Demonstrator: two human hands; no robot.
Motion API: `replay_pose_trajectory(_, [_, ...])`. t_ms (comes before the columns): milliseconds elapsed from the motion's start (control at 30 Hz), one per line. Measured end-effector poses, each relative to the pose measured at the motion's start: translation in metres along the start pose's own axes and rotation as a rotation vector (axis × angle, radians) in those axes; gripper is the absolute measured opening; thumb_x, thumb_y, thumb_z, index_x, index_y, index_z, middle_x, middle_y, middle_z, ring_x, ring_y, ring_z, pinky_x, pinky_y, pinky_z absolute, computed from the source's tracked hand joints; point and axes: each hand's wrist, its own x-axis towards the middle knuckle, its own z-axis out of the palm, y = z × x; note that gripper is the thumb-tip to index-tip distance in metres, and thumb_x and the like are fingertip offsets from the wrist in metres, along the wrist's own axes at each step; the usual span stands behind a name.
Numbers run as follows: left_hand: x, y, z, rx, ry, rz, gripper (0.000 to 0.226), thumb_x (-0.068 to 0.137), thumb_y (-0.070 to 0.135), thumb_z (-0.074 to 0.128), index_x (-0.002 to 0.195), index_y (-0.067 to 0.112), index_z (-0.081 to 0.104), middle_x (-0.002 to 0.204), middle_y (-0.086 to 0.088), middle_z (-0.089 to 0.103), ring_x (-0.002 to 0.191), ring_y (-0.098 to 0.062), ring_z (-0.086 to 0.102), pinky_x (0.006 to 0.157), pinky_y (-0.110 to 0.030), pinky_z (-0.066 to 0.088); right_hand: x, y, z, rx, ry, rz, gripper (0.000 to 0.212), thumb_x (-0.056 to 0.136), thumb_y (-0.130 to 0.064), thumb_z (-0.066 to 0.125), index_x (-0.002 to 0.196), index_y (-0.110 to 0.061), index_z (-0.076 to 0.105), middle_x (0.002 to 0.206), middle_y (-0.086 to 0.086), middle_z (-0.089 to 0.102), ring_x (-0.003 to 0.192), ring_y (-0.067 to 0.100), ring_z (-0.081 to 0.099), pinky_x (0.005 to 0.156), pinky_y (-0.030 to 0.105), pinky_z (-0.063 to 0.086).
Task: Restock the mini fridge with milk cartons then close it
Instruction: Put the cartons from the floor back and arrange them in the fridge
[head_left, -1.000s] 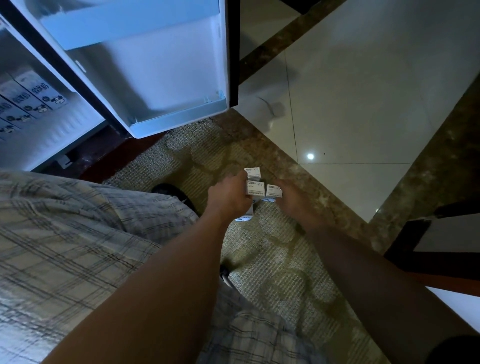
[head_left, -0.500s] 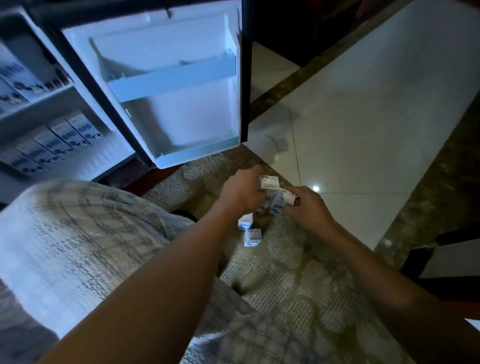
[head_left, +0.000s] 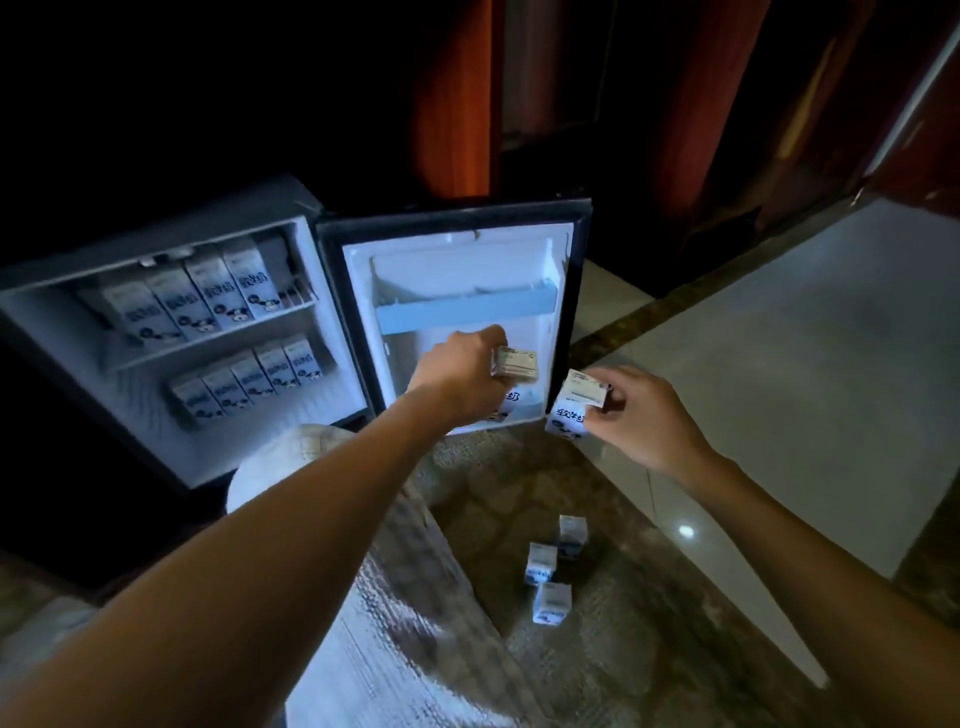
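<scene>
The mini fridge (head_left: 156, 457) stands open at far left, milk cartons (head_left: 208, 301) lining both shelves, its door (head_left: 457, 260) swung wide. The left hand (head_left: 462, 374) grips one carton (head_left: 514, 362) against the door's inner face. The right hand (head_left: 639, 415) pinches another carton (head_left: 574, 405) at the door's right edge, with three spare cartons (head_left: 553, 571) standing on the near rug (head_left: 519, 478) beside open tiled floor (head_left: 805, 338).

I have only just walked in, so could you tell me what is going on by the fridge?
A person is restocking the open mini fridge with milk cartons. The left hand holds one carton in front of the open door; the right hand holds a second carton just past the door's edge. Two shelves inside already carry rows of cartons, and three loose cartons stand on the rug.
</scene>
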Motion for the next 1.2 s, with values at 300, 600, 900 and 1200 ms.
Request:
replay_pose_trajectory(300, [-0.009, -0.051, -0.098, 0.009, 0.179, -0.107, 0.028, 0.087, 0.030, 0.068, 0.111, 0.027, 0.056, 0.110, -0.001, 0.068, 0.079, -0.027, 0.066, 0.069, -0.040, 0.058, 0.060, -0.107, -0.011, -0.128, 0.045, -0.278, 0.023, 0.080, -0.023, 0.067, 0.101, -0.030, 0.068, 0.093, -0.008, 0.063, 0.077, 0.009, 0.063, 0.065, 0.027, 0.048])
replay_pose_trajectory(600, [-0.040, -0.134, -0.155, 0.029, 0.283, -0.222, 0.022, 0.087, 0.032, 0.066, 0.106, 0.031, 0.055, 0.107, 0.004, 0.069, 0.066, -0.020, 0.067, 0.061, -0.041, 0.060, 0.114, -0.202, 0.035, -0.098, -0.067, -0.398, 0.015, 0.074, -0.025, 0.062, 0.076, -0.037, 0.055, 0.075, -0.008, 0.055, 0.067, 0.009, 0.053, 0.059, 0.024, 0.041])
replay_pose_trajectory(900, [-0.071, -0.236, -0.167, -0.017, 0.288, -0.358, 0.024, 0.089, 0.035, 0.069, 0.107, 0.033, 0.054, 0.107, 0.009, 0.069, 0.074, -0.017, 0.069, 0.065, -0.041, 0.060, 0.151, -0.278, 0.127, -0.108, -0.205, -0.526, 0.009, 0.076, -0.027, 0.066, 0.083, -0.022, 0.063, 0.069, -0.006, 0.057, 0.061, 0.010, 0.055, 0.059, 0.034, 0.048])
replay_pose_trajectory(1200, [-0.076, -0.349, -0.121, -0.041, 0.160, -0.457, 0.030, 0.089, 0.027, 0.070, 0.117, 0.029, 0.056, 0.108, 0.006, 0.068, 0.086, -0.017, 0.067, 0.077, -0.040, 0.060, 0.196, -0.303, 0.244, -0.141, -0.488, -0.516, 0.041, 0.083, -0.023, 0.073, 0.123, -0.018, 0.064, 0.069, -0.001, 0.068, 0.049, 0.006, 0.052, 0.045, 0.018, 0.036])
